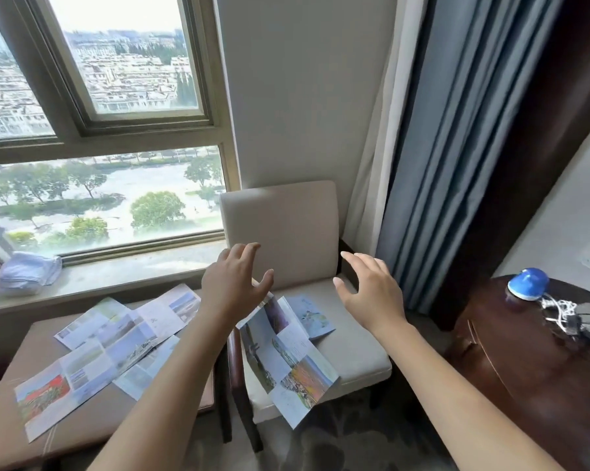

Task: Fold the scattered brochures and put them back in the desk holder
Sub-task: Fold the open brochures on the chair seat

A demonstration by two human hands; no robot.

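An unfolded brochure (287, 355) with photo panels lies on the beige seat of a chair (351, 355), its lower corner hanging over the seat's front edge. Several more unfolded brochures (110, 341) lie overlapping on the low bench to the left. My left hand (234, 283) hovers just above the far end of the chair's brochure, fingers spread, holding nothing. Over the seat's right side my right hand (368, 294) is also open and empty. No desk holder is in view.
The bench (93, 423) stands under the window sill, where a folded pale cloth (27, 273) lies. Blue curtains (450, 158) hang to the right of the chair. A dark round table (511, 362) at the right carries a blue-topped object (528, 283) and tangled cords.
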